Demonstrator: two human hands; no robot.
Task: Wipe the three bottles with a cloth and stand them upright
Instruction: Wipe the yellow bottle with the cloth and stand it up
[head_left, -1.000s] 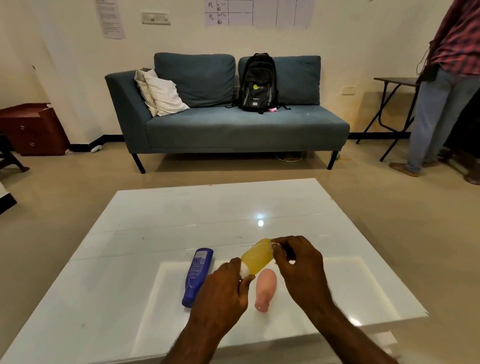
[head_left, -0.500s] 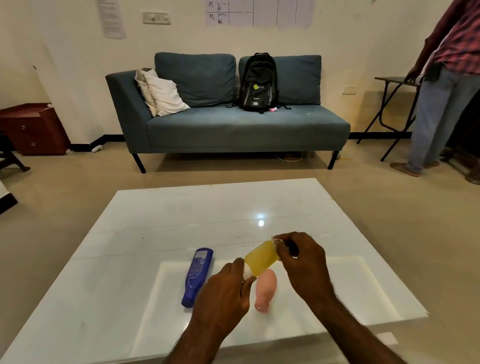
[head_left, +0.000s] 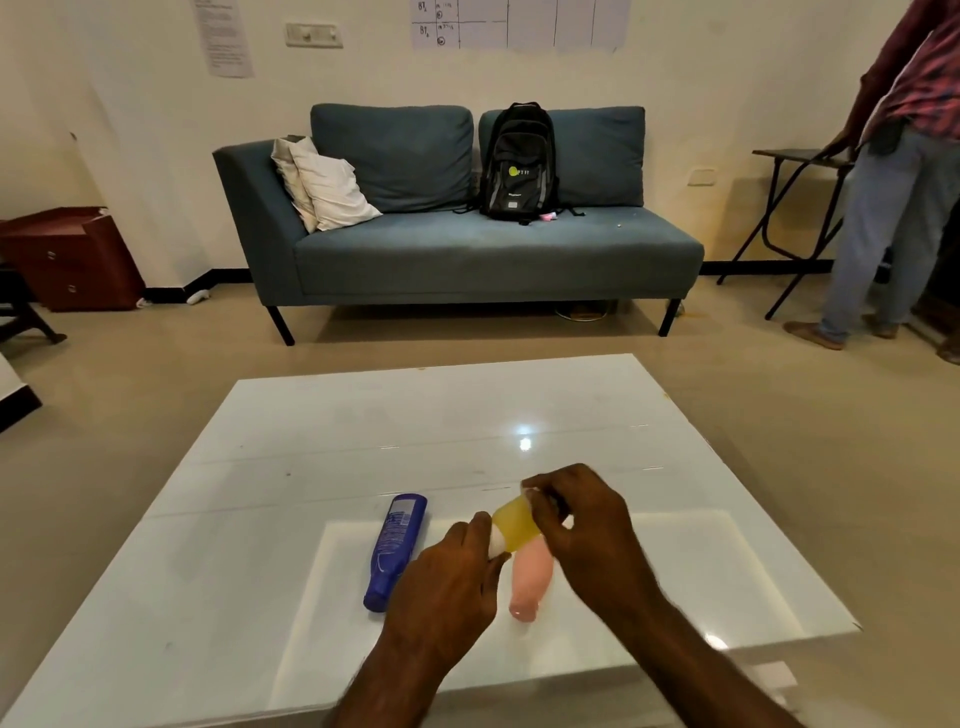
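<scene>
Yellow bottle (head_left: 514, 529) held tilted between both hands above the table (head_left: 311, 441).

Left hand (head_left: 447, 582) pinches its white cap end; right hand (head_left: 587, 530) wraps the far end, cloth barely visible. Pink bottle (head_left: 529, 579) lies just under it, blue bottle (head_left: 395, 551) to its left, label print unreadable.

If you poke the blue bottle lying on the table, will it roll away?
Probably a little. The blue bottle lies on its side on the glossy white table, and its body looks rounded, so a sideways poke could roll it. The table looks smooth and shiny, so it may slide too. It seems like plastic, so likely light.
</scene>
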